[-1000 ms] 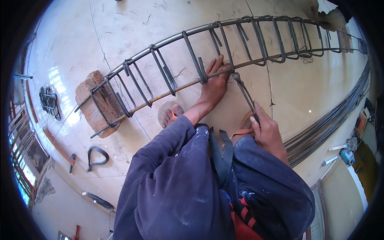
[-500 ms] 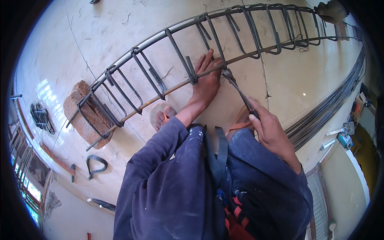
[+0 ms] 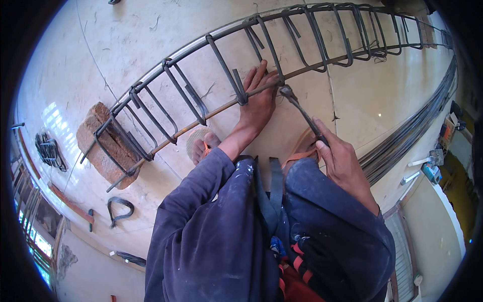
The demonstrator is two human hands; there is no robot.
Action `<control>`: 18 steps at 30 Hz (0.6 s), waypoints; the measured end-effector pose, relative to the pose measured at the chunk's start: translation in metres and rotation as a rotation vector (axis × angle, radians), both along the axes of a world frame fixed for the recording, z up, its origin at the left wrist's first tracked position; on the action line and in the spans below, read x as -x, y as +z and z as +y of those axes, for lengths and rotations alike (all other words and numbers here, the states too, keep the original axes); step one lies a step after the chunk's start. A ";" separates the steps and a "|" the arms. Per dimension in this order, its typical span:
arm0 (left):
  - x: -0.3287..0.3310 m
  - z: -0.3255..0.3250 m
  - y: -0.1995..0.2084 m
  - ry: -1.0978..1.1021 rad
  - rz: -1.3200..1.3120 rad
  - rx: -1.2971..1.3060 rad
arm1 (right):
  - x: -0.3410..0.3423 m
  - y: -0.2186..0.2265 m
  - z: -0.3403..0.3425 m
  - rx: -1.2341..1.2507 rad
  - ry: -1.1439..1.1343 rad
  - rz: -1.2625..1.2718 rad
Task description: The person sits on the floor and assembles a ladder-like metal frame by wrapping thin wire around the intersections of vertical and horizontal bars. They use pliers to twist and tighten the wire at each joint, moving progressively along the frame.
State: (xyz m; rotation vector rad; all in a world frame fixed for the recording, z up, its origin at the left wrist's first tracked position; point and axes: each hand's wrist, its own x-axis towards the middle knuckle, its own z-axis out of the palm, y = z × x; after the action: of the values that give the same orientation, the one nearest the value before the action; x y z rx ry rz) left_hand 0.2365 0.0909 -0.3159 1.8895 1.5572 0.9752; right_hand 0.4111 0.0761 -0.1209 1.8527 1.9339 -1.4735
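Observation:
A long rebar cage of dark bars and square stirrups stretches across the floor in front of me. My left hand lies beneath its near bar, which crosses over the hand; the fingers stretch out past the bar, between stirrups. My right hand is closed around the dark handles of pincers. Their head is just below the joint of the near bar and a stirrup, right of my left hand. Whether the jaws grip any tie wire is too small to make out.
Reddish bricks prop the cage's left end. Long loose bars lie at the right. On the left floor are a wire bundle and a bent wire loop. My sandalled foot is close to the near bar.
The view has shifted slightly. The pincers stay near the same joint and my left hand keeps its place. A dark object over the cage's far right end has moved up, mostly out of view.

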 end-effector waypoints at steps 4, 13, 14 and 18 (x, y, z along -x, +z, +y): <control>0.000 -0.001 0.003 0.006 0.043 -0.004 | -0.001 -0.007 -0.007 -0.170 -0.016 -0.040; -0.001 0.001 0.005 0.014 0.008 -0.005 | -0.003 -0.002 -0.006 -0.133 0.041 -0.094; -0.001 0.001 0.004 0.018 0.006 -0.002 | -0.003 -0.002 -0.006 -0.123 0.051 -0.095; -0.001 0.000 0.001 -0.006 0.040 0.000 | 0.002 0.000 -0.005 -0.135 0.089 -0.128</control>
State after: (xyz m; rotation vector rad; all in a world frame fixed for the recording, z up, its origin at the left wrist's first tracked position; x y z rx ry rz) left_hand 0.2378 0.0913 -0.3150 1.9240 1.5734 0.9401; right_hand 0.4090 0.0708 -0.1205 1.8367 2.0701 -1.1958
